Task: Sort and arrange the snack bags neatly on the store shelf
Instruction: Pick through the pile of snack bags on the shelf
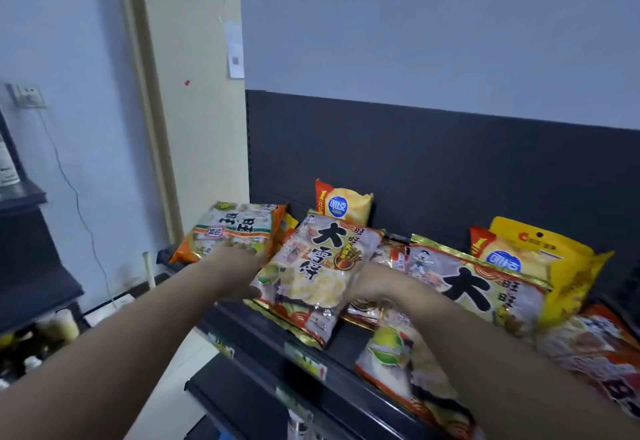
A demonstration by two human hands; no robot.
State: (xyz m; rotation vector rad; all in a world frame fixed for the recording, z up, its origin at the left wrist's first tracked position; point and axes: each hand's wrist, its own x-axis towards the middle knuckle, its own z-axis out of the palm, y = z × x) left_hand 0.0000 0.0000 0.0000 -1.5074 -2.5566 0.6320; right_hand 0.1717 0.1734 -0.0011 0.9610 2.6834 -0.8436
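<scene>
Looking through the head camera, both hands are on one large rice cracker bag (311, 276). It lies tilted at the front of the dark shelf (346, 349), and its lower corner reaches past the shelf edge. The left hand (235, 269) holds the bag's left edge with the thumb curled under it; the other fingers go over or behind the wrapper, and blur hides their tips. The right hand (372, 283) grips the right edge, its fingers curled and mostly hidden behind the wrapper.

Just beyond the left fingers lies a green and orange bag (235, 231). Just right of the right fingers is a second large bag (485, 287) of the same kind, which touches or overlaps the first.

I judge the step is to straighten the held bag. To do it well, lift it a little instead of dragging, because the wrapper looks slippery and the crackers are probably brittle. Squeeze only the edges, turn it square to the shelf front, and set it beside its twin, not on the green and orange bag.
</scene>
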